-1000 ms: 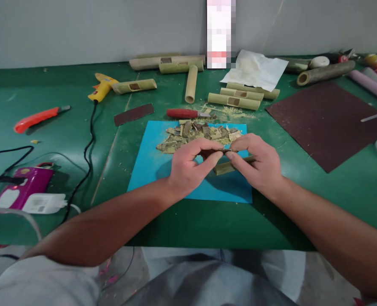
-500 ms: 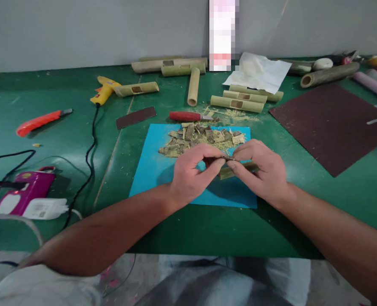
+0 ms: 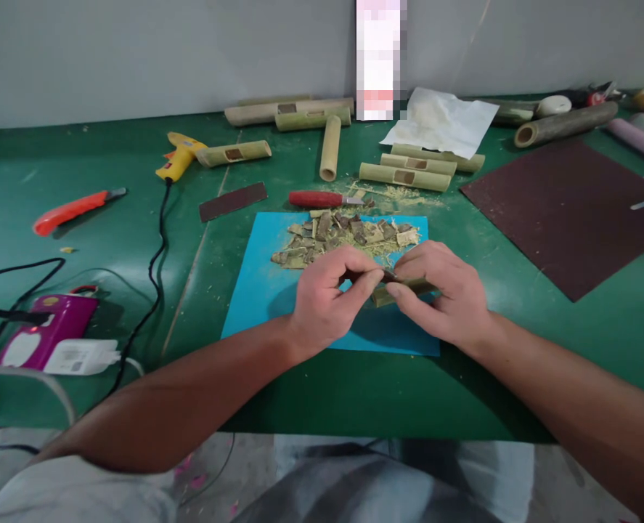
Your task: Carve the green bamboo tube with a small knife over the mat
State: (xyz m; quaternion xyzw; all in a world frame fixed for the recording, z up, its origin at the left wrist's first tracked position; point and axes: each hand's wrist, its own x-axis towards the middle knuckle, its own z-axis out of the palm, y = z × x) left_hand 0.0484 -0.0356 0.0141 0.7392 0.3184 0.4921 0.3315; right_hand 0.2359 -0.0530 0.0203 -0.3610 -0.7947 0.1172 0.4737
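Over the right part of a blue sheet (image 3: 256, 298), my left hand (image 3: 335, 294) pinches a small dark strip (image 3: 390, 276) between thumb and fingertips. My right hand (image 3: 444, 290) meets it from the right, its fingertips at the strip's other end and its thumb slightly apart from them. Just beneath the fingers lies a greenish bamboo piece (image 3: 381, 296), partly hidden by my right hand. Behind my hands is a pile of bamboo chips and shavings (image 3: 327, 236) on the sheet. A red-handled knife (image 3: 316, 199) lies past the sheet's far edge.
Cut bamboo tubes (image 3: 403, 176) lie at the back, some near a white paper (image 3: 441, 123). A dark sheet (image 3: 572, 218) is on the right. On the left are a yellow glue gun (image 3: 180, 156), an orange cutter (image 3: 74, 211) and a purple power strip (image 3: 54, 330) with cables.
The fingertips of my right hand have parted a little, its thumb now lower. The dark strip has tilted slightly and shows more between my hands.
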